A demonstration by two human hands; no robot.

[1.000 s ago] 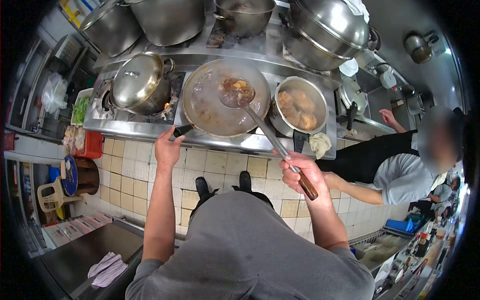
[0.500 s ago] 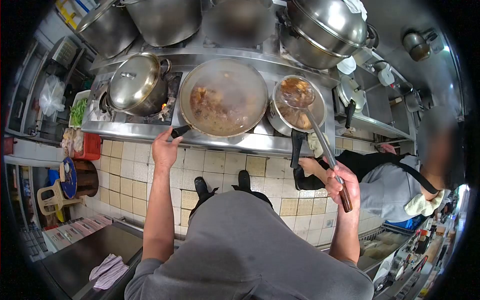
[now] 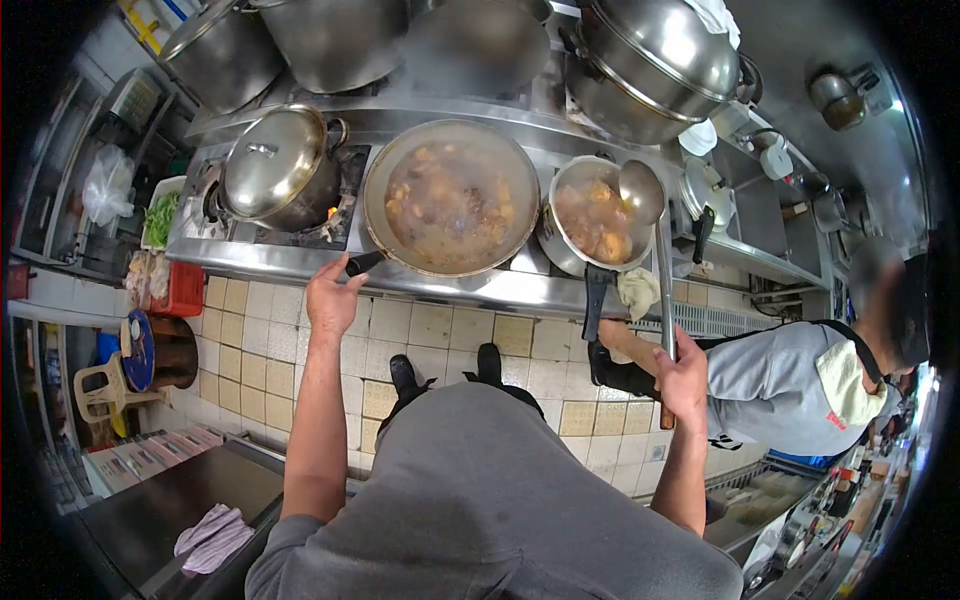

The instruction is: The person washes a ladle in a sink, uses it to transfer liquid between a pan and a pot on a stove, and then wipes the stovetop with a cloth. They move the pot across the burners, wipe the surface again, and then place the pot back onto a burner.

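Observation:
My left hand (image 3: 333,298) is at the end of the black handle (image 3: 364,263) of a wide frying pan (image 3: 376,222), thumb and fingers about its tip. Chunks of food in brown liquid steam inside the pan. In my right hand (image 3: 684,375) is a long-handled metal ladle (image 3: 642,192), gripped low on its handle. Its bowl hangs at the right rim of a smaller saucepan (image 3: 556,240), which is full of meat chunks and sauce. The saucepan's black handle (image 3: 596,300) points toward me.
A lidded pot (image 3: 265,170) stands left of the pan, with a flame beside it. Large pots (image 3: 335,45) and a steamer (image 3: 650,70) line the back. A co-worker (image 3: 780,370) stands close on my right. A cloth (image 3: 638,292) hangs at the saucepan.
The ladle, full of sauce and chunks over the saucepan, has moved right to its rim and turned; the saucepan looks fuller. The co-worker has shifted. My left hand stays put.

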